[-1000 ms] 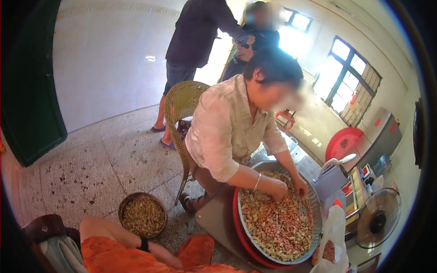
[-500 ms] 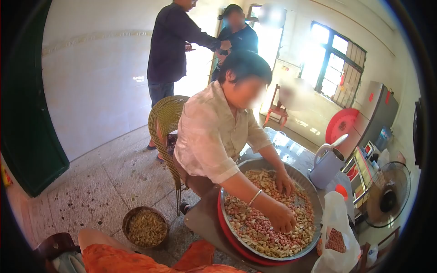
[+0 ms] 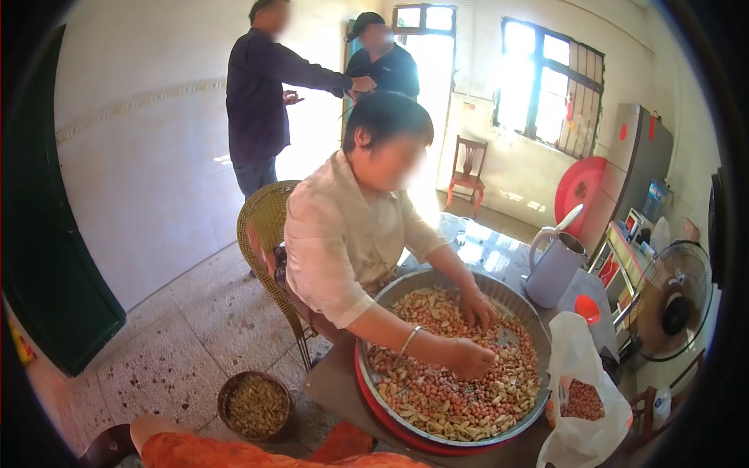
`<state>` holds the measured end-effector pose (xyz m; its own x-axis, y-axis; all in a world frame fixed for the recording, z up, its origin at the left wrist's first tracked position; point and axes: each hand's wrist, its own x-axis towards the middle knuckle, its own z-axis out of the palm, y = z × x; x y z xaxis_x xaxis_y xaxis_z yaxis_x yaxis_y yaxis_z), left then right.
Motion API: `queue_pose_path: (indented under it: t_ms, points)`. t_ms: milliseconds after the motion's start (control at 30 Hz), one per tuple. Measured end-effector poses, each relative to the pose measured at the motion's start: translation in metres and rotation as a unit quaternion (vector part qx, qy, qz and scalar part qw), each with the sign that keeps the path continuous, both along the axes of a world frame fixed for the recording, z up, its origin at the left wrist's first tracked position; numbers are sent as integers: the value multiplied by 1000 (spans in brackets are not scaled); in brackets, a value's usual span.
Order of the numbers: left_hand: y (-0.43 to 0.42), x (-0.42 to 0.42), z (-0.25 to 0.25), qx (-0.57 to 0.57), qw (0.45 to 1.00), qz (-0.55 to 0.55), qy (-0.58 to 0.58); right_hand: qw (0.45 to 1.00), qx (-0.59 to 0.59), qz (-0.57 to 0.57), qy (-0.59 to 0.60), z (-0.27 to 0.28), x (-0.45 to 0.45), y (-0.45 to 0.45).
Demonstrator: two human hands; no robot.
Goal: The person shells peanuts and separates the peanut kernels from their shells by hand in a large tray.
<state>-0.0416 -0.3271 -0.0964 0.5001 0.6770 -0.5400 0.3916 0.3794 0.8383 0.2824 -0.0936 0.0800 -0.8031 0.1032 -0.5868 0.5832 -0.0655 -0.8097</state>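
Note:
Neither of my hands shows; only orange clothing (image 3: 226, 452) on my own body appears along the bottom edge. In front of me a wide round metal tray (image 3: 541, 331) holds peanut shells (image 3: 468, 425) and shelled reddish peanuts (image 3: 421, 382). A seated co-worker in a pale shirt (image 3: 335, 234) leans over it. That person's braceleted hand (image 3: 470, 359) is among the peanuts, and the other hand (image 3: 477, 308) rests farther back in the tray. A white plastic bag (image 3: 573, 343) beside the tray contains shelled peanuts (image 3: 582, 402).
A bowl of shells (image 3: 256, 405) stands on the floor at lower left. On the table (image 3: 331, 382) are a grey-blue jug (image 3: 554, 269) and a red cup (image 3: 587, 309). A fan (image 3: 675, 304) stands at right. Two people (image 3: 261, 101) stand behind a wicker chair (image 3: 261, 226).
My view has shifted slightly, so the room sits differently in frame. The co-worker's braceleted hand has moved back toward the other hand over the tray.

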Motion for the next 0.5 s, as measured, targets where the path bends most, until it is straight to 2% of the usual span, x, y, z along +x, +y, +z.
queue_pose_path:
  t_ms: [500]
  points:
    - [1, -1, 1, -31, 999, 19, -30, 1000, -7, 4, 13, -10, 10, -2]
